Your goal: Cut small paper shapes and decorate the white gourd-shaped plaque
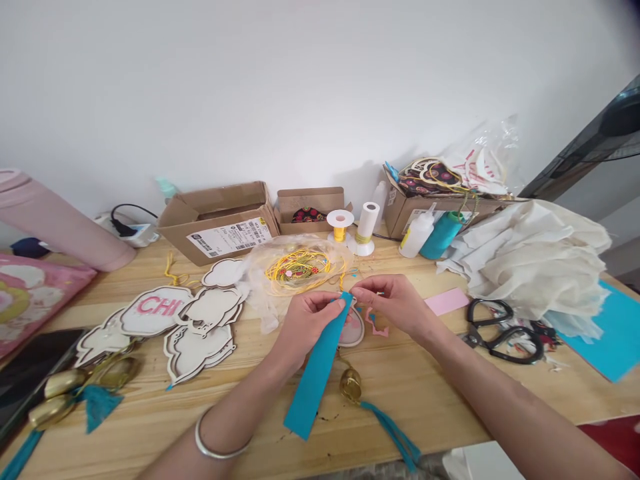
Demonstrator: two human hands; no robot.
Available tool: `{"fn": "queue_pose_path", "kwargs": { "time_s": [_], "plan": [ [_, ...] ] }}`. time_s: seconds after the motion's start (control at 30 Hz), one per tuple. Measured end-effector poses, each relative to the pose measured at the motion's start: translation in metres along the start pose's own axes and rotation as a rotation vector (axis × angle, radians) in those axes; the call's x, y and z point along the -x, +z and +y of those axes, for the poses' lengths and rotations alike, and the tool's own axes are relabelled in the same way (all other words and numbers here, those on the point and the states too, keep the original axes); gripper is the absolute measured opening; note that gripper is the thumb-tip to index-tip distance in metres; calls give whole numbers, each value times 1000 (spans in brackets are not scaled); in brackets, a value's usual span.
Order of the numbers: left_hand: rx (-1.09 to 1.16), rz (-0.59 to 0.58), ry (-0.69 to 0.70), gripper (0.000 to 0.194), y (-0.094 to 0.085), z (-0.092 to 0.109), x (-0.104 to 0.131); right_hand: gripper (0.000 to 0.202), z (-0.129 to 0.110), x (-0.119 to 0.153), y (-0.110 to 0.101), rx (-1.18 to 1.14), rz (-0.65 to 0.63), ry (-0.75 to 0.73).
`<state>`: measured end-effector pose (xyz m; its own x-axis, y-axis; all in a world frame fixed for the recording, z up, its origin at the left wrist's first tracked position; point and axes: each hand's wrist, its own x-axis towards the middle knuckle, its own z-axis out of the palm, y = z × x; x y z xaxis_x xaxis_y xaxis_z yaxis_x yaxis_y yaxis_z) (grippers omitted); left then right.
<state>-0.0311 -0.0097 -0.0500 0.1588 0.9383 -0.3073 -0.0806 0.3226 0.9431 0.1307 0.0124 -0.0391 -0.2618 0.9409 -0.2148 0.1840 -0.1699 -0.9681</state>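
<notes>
A long blue strip (pixel 317 373), of paper or thin foam, slants down toward the table's front edge. My left hand (pixel 313 313) pinches its upper end between thumb and fingers. Fingers closed, my right hand (pixel 390 300) meets that end from the other side; what its fingertips hold, if anything, is hidden. Partly covered beneath the hands lies a pale pink, wood-edged plaque (pixel 354 332). Below it are a gold bell (pixel 351 385) and a blue-green tassel (pixel 393 433). A pink cut-out outline (pixel 376 323) lies under my right hand.
Black-handled scissors (pixel 503 333) and a pink strip (pixel 447 302) lie on the right, near crumpled cloth (pixel 540 247). Several white plaques (pixel 200 353) lie left. Behind stand a cardboard box (pixel 220 220), a glue bottle (pixel 417 233) and a teal thread spool (pixel 443 235).
</notes>
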Motion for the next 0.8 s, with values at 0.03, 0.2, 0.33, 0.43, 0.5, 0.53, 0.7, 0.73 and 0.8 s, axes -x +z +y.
{"fn": "queue_pose_path", "kwargs": {
  "time_s": [0.03, 0.2, 0.33, 0.43, 0.5, 0.53, 0.7, 0.73, 0.8],
  "plan": [
    [-3, -1, -6, 22, 0, 0, 0, 26, 0, 1, 1, -1, -12, 25],
    [1, -11, -6, 21, 1, 0, 0, 24, 2, 1, 7, 42, 21, -13],
    [23, -11, 5, 18, 2, 2, 0, 17, 9, 0, 9, 150, 134, -148],
    [39, -6, 10, 17, 2, 3, 0, 20, 12, -1, 9, 99, 115, -129],
    [45, -16, 16, 17, 1, 3, 0, 26, 11, -1, 8, 16, 67, -82],
    [46, -20, 17, 17, 1, 2, 1, 28, 10, -1, 7, -9, 47, -65],
    [87, -27, -1, 19, -1, 0, 1, 25, 3, 2, 7, 38, 22, -73],
    [101, -34, -1, 19, -1, 0, 1, 24, 3, 2, 7, 44, 27, -72],
    [116, -46, -2, 19, -1, 0, 0, 24, 3, 2, 8, 50, 29, -64]
  ]
}}
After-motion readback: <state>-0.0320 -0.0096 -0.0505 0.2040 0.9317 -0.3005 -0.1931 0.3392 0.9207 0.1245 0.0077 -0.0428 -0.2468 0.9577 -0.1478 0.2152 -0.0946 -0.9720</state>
